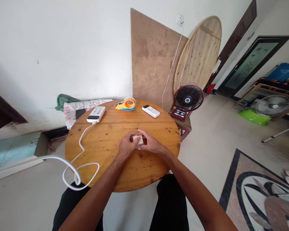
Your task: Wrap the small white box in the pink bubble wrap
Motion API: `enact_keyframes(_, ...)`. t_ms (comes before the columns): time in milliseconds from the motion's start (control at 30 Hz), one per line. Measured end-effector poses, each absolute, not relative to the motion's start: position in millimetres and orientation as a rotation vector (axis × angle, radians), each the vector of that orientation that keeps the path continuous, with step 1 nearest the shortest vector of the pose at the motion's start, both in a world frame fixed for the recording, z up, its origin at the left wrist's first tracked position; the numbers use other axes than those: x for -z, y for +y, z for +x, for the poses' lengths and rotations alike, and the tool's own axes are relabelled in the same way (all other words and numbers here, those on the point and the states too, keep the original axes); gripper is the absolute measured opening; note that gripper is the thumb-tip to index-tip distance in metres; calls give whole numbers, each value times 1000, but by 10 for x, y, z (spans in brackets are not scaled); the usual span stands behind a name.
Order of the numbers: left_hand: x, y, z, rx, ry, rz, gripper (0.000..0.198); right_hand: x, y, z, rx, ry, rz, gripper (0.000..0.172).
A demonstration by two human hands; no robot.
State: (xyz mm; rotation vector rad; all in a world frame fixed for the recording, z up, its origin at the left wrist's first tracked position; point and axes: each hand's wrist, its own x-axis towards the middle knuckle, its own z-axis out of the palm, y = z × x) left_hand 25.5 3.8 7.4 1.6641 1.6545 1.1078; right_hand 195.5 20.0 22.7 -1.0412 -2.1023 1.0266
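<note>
A small pale block with reddish print on top, which looks like a deck of playing cards (pixel 140 140), is between my hands just above or on the round wooden table (pixel 103 154). My left hand (pixel 127 146) grips it from the left, the thumb lying across its top. From the right, my right hand (pixel 153 143) curls round it, with the fingers at its far side and the thumb at its near corner. The undersides of the fingers are hidden.
A white power bank (pixel 96 114) with a looping white cable (pixel 80 141) is at the left. Further back are an orange tape dispenser (pixel 125 104) and another white power bank (pixel 151 111). A dark red fan (pixel 188 100) stands on a stool (pixel 183 125) beyond the right edge.
</note>
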Motion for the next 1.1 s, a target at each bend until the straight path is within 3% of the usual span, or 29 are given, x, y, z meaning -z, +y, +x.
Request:
enact_keyframes(200, 16, 67, 226, -1262, 1589, 1561, 48, -298, 416, 1860, -992, -2157, -1073, 76)
enact_keyframes(367, 109, 109, 185, -1432, 1602, 1408, 47, -411, 502, 2022, -1206, -2185, -951, 89)
enact_keyframes(533, 168, 167, 173, -1505, 1550, 1280, 46, -485, 878, 2079, -1305, -1719, -924, 51)
enact_keyframes(633, 171, 180, 168, -1513, 1486, 1269, 47, -392, 1080, 1884, -1311, -1487, -1041, 39)
enact_keyframes(867, 123, 188, 193, -1489, 1443, 1236, 47, -124, 1037, 1620, -1503, -1411, -897, 33)
enact_keyframes(1100, 61, 162, 275, -1503, 1265, 1132, 64, -206, 1047, 1965, -1613, -1609, -861, 43)
